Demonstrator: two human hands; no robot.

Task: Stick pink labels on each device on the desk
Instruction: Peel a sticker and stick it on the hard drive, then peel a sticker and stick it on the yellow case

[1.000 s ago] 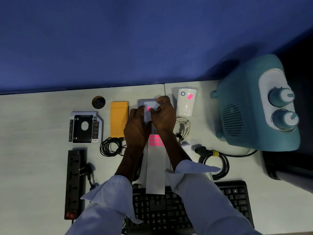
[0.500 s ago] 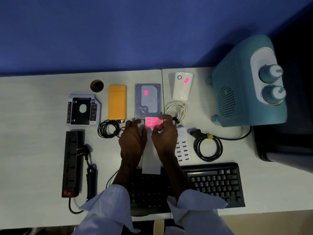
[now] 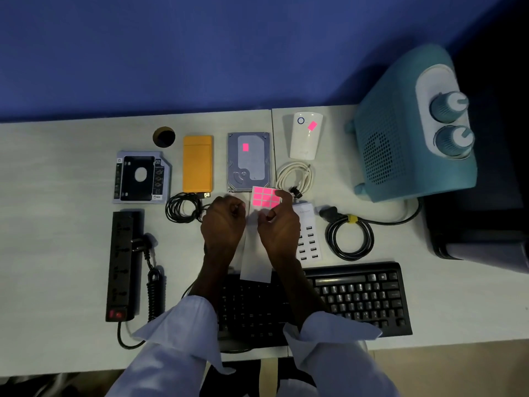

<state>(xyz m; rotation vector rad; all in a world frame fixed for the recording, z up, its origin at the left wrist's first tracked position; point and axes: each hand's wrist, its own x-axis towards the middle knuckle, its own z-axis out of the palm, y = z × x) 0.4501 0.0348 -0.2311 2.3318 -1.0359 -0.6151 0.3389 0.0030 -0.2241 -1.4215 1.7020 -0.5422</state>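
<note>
A white label sheet [image 3: 256, 262] with a block of pink labels [image 3: 264, 197] at its far end lies between my hands, just in front of the grey hard drive [image 3: 249, 173]. My left hand [image 3: 224, 224] is curled at the sheet's left edge. My right hand [image 3: 279, 227] holds the right edge, its index fingertip on the pink block's far right corner. The hard drive carries a pink label [image 3: 245, 147], and so does the white plug-in device [image 3: 303, 144]. The orange device [image 3: 197, 163], drive caddy [image 3: 141, 177], power strip [image 3: 121, 262] and white USB charger [image 3: 310, 242] show no label.
A black keyboard [image 3: 357, 296] lies at the near edge, under the sheet's tail. A teal heater [image 3: 400, 138] stands at the right, its coiled black cord [image 3: 352, 236] beside the charger. A white cable [image 3: 296, 177] and a black cable [image 3: 183, 207] lie coiled mid-desk. A round desk hole [image 3: 163, 136] is at the back.
Both hands drew back from the hard drive toward me with the sheet. A pink label now sits on the drive. My right index finger has come onto the pink block.
</note>
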